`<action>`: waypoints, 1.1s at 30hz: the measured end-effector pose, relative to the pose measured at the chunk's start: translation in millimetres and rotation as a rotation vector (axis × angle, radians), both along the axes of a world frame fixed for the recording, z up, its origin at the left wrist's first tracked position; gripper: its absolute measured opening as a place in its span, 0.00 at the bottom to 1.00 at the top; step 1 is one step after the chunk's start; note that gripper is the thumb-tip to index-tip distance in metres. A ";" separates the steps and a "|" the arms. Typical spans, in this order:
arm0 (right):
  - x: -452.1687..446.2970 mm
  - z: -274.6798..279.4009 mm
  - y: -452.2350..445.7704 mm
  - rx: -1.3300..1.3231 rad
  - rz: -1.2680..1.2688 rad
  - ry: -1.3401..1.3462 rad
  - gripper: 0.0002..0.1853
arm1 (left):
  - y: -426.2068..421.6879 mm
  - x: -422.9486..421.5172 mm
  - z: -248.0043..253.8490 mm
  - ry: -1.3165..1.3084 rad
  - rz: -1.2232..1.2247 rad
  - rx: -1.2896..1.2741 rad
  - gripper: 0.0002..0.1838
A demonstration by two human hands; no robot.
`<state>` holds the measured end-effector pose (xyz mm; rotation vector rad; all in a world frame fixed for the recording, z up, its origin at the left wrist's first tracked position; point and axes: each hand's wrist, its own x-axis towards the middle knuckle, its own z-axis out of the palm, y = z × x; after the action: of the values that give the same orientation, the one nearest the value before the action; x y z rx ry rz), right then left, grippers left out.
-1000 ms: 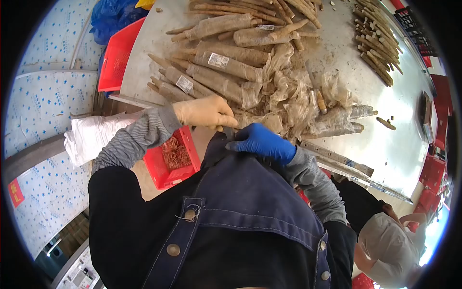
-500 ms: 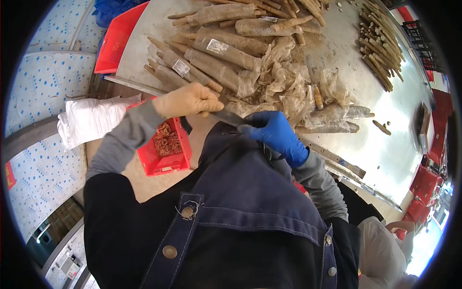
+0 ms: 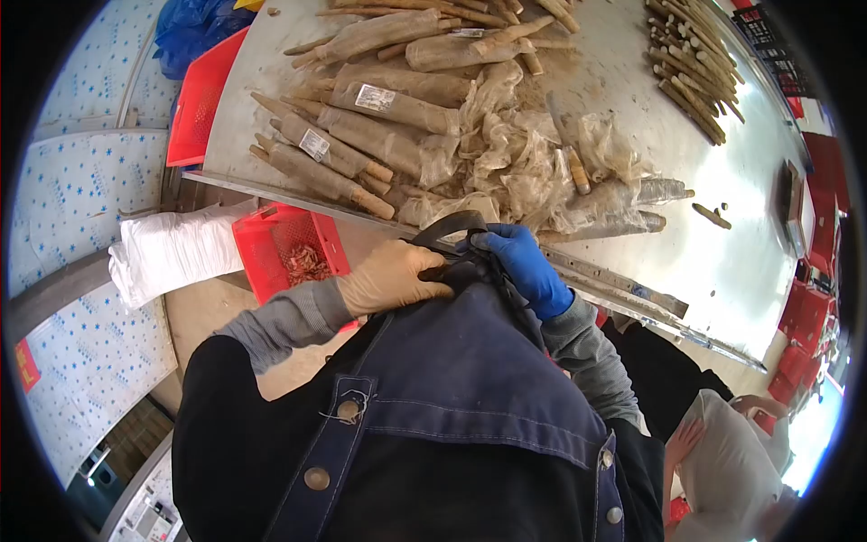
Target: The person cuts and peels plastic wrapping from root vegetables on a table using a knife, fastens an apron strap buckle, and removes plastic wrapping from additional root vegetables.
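My left hand, in a beige glove, is at the front of my waist with its fingers closed on dark cloth at the edge of the navy apron. My right hand, in a blue glove, is closed on a dark strap that arches up between the two hands. Folds of dark cloth bunch below the strap and hide some of the fingertips. Just beyond the hands, wrapped bundles of long brown roots and crumpled clear plastic lie on the metal table.
The metal table has its edge right in front of me. Cut root sticks are piled at the far right. A red crate with scraps stands below on the left, beside a white sack. Another person is at lower right.
My left hand has come down and right, toward my right hand. The strap, stretched between the hands before, now bows upward in a loop. The view has shifted slightly.
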<state>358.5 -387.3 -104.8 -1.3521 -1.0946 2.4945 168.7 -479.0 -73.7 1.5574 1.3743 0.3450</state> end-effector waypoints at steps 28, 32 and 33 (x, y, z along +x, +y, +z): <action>51.7 23.7 -30.1 0.098 0.226 -0.089 0.22 | -12.8 0.4 -10.2 -0.563 0.426 -0.755 0.10; 46.0 28.0 -39.4 0.134 0.105 -0.036 0.23 | -10.2 9.3 -2.4 -0.490 0.442 -0.764 0.09; 43.5 27.7 -43.8 0.132 0.106 -0.035 0.23 | -13.0 11.4 -7.3 -0.552 0.476 -0.767 0.09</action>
<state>402.0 -431.1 -77.2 -1.3398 -1.3461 2.4283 180.1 -492.0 -81.0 0.4485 1.2035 0.4260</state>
